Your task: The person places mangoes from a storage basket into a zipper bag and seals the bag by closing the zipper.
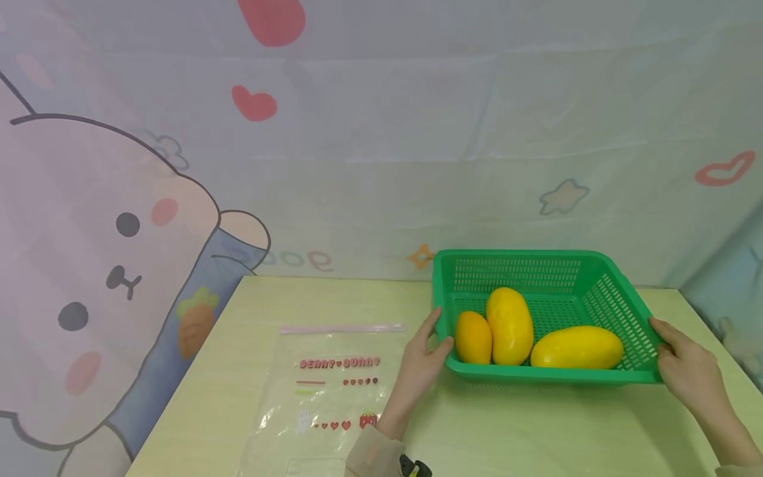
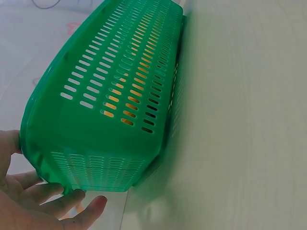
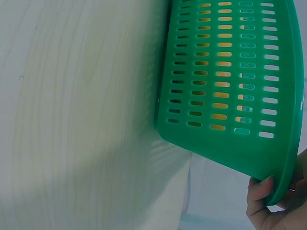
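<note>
I have both of the person's hands at work on one thing, a green slotted basket [image 1: 545,375] on the right half of the counter [image 1: 507,434]. The left hand [image 1: 419,363] grasps its left end, and my left wrist view puts the thumb against the rim with the other fingers spread about the end wall. The right hand [image 1: 687,361] grips the opposite end near the front corner, and from the right wrist camera I make out the thumb outside the rim and fingers behind it. I cannot tell whether the basket's underside is touching the counter or slightly raised. Inside I count three yellow fruits: a small orange-tinged one [image 1: 473,338] at the left, a taller one [image 1: 509,326] right against it, and a long one [image 1: 577,348] lying sideways along the front wall. Through the slots, both wrist cameras give me patches of yellow. To the left, a clear printed bag [image 1: 330,401] lies flat, the left sleeve [image 1: 372,454] crossing its lower right part. A patterned cloth [image 1: 381,132] with hearts and a large cartoon animal hangs behind the counter.
</note>
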A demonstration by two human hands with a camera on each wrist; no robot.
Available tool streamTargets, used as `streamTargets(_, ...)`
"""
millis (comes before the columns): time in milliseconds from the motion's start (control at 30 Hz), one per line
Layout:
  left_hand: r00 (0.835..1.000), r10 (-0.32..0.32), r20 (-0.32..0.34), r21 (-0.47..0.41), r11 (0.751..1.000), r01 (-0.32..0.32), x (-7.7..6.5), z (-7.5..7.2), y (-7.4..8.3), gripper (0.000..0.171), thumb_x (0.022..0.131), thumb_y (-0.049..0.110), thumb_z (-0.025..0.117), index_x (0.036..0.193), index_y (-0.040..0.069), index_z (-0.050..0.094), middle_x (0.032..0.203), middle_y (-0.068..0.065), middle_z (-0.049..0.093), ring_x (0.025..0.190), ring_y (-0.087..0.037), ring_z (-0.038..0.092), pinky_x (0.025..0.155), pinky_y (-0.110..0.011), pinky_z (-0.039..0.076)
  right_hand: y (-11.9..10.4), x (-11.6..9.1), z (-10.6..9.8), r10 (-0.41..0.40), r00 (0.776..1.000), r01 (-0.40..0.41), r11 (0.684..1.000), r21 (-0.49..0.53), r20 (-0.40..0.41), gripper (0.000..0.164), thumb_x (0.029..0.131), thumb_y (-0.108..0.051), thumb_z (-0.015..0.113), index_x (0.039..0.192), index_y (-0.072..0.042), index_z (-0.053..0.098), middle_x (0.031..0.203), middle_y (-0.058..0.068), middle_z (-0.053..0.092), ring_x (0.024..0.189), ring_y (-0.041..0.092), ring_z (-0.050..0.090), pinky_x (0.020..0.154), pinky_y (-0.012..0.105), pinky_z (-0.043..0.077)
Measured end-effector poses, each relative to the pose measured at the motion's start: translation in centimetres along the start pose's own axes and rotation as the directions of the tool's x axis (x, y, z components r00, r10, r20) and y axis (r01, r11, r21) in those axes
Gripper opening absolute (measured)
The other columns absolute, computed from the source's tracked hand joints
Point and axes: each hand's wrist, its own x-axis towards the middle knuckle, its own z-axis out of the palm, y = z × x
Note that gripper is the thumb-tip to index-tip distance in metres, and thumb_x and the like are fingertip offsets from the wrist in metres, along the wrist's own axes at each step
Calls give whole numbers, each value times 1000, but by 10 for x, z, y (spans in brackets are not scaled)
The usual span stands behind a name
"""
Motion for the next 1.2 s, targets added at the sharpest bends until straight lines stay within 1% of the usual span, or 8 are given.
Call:
streamTargets(167,1000,12,-2,3,1000,-12,-2,0,1,58,95,21,56,149,17,35,151,-11,41,139,-33,40,112,-56,31,0,0,-1,-5,1000,5,1000,4,9,49,97,-5,30,144,7,31,137,41,37,118,62,40,76,62,39)
streamTargets(267,1000,17,-4,8,1000,-17,-3,0,2,58,95,20,56,149,16,36,151,-12,41,139,-34,40,113,-55,31,0,0,-3,0,1000,0,1000,-9,17,49,96,-5,30,144,8,31,136,42,37,108,55,47,69,53,39)
streamTargets(567,1000,11,-8,5,1000,-11,-5,-1,4,58,95,20,56,149,16,36,151,-10,41,138,-33,41,113,-53,32,-2,0,-5,6,1000,-6,1000,-23,26,49,97,-6,30,144,8,31,135,43,38,73,38,49,52,31,29)
streamTargets(733,1000,16,-10,11,1000,-16,-6,0,5,58,95,19,56,149,15,36,151,-11,41,138,-33,41,112,-52,34,-5,0,-7,27,999,-26,999,-27,41,49,99,-8,29,145,7,30,136,42,36,59,27,43,49,31,28)
streamTargets(900,1000,-16,-10,0,1000,16,-8,1,6,58,95,23,56,149,20,35,151,-11,41,138,-33,41,107,-51,41,-5,0,-9,42,997,-41,999,-24,58,49,99,-9,29,145,7,28,138,42,33,67,32,46,51,31,29)
streamTargets(967,999,-31,-9,-8,999,31,-8,1,6,59,95,25,56,150,22,34,151,-11,41,139,-33,40,106,-51,42,-5,1,-10,52,996,-51,998,-21,68,49,100,-10,28,146,7,27,140,42,31,76,37,48,52,31,29)
streamTargets(1067,999,-38,-10,-13,999,38,-9,2,6,59,95,25,56,150,23,34,151,-11,40,139,-34,39,105,-52,42,-5,1,-10,60,996,-58,998,-24,73,49,100,-12,27,146,6,26,141,41,30,66,29,47,49,30,29)
streamTargets(1200,999,-30,-11,-14,999,30,-9,1,7,59,95,24,55,150,21,34,152,-11,40,139,-34,39,106,-52,41,-6,-1,-10,54,996,-52,998,-31,69,49,101,-13,26,146,6,27,140,41,32,48,16,33,47,30,29)
